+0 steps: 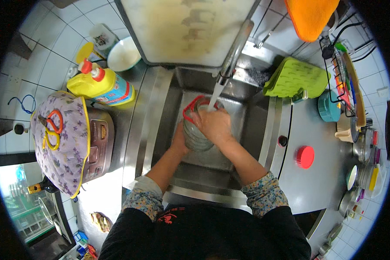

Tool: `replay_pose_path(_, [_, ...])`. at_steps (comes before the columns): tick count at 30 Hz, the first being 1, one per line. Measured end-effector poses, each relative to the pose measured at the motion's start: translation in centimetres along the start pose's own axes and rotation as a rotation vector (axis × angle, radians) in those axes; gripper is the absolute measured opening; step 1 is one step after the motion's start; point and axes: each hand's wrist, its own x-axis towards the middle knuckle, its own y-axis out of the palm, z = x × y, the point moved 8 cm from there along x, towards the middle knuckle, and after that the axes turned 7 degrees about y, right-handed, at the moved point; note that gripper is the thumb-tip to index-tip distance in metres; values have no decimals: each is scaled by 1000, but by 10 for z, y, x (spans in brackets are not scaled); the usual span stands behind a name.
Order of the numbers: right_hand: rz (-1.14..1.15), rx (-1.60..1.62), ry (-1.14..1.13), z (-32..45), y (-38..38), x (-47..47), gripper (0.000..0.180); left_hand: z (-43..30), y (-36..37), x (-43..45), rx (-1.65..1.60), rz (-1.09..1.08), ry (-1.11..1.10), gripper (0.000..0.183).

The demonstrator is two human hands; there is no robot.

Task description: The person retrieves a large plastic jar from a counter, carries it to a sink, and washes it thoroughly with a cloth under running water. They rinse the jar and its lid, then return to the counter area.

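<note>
A clear glass jar [198, 140] with a red carrying strap [188, 112] about its neck is held over the stainless-steel sink [254, 130]. My left hand [180, 138] supports it from the left side, with the fingers mostly hidden behind the glass. Across the mouth lies my right hand [215, 125], gripping near the rim; whether its fingertips reach inside is hidden. From the metal faucet [229, 66] a stream of water [214, 97] falls onto the jar's mouth and my right hand. A red screw lid [305, 157] rests on the counter at right.
Left of the sink stand a yellow detergent jug [99, 85], a white bowl [124, 54] and a cloth-covered cooker [99, 139] with scissors on top. A large cutting board [195, 35] leans behind the sink. Green draining mat [297, 78] and teal pot [329, 105] are at right.
</note>
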Motion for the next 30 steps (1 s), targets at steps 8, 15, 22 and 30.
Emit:
replay_pose_path(8, [-67,66,-46,12,-17,5,43,11,-8,-15,26,11,-29,68])
replay_pose_path(15, [-49,28,-1,1,13,-14,42,10,6,-19,391,107,153,66])
replay_pose_path(22, [116,59,58,-8,31,0,41,29,-3,-34,101,-6,-83,50])
replay_pose_path(30, [158,58,104,-19,43,-6,39,27,-9,-30,88,-49,-156,56])
